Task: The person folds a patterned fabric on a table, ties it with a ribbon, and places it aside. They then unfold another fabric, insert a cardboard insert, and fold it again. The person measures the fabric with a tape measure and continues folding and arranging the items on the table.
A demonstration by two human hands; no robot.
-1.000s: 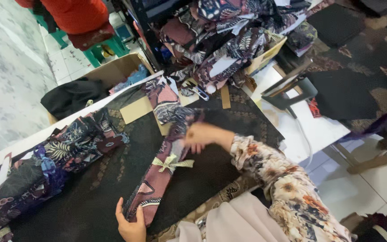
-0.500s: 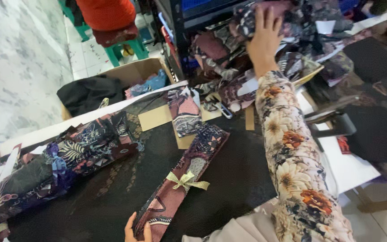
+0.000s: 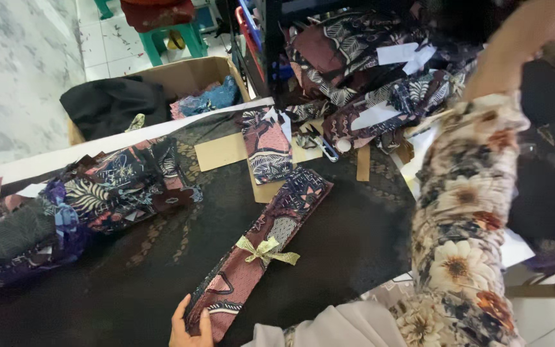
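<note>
head view: the left hand (image 3: 189,326) grips the near end of the folded batik bundle (image 3: 259,250), thumb and fingers closed on its edge. a firm hold there should keep the roll from sliding. the bundle runs lengthwise up and to the right from that hand, its gold ribbon bow (image 3: 265,249) near the middle. the right arm's floral sleeve (image 3: 464,212) reaches up high toward the fabric pile (image 3: 367,71); its hand is blurred, so its state cannot be told.

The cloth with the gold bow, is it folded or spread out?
Folded: the cloth is a narrow strip, tied by a bow; the left hand holds its end.
</note>
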